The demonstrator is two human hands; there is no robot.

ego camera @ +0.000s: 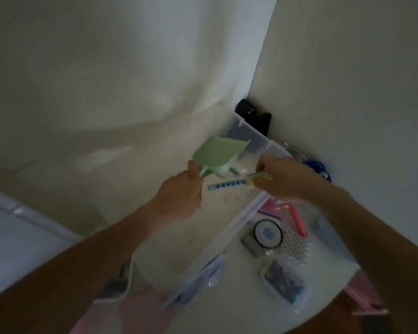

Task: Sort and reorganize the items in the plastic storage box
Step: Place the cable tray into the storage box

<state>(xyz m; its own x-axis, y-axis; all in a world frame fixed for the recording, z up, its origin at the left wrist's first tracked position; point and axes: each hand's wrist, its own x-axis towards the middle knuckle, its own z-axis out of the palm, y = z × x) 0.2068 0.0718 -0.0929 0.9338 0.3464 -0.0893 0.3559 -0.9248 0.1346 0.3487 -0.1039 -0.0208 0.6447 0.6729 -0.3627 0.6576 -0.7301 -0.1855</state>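
The left hand was clamped on the handle of a green scoop, its long axis running from 7 to 1 o'clock with the open mouth toward 1, above the clear plastic storage box. The right hand, at 3 o'clock of the scoop, was closed on a bundle of yellowish sticks with a blue strip pointing to 9. By my judgement sorting was midway: the box looked nearly emptied, while several items lay on the surface at its 4 o'clock, not yet put back.

pale walls, black objects in corner
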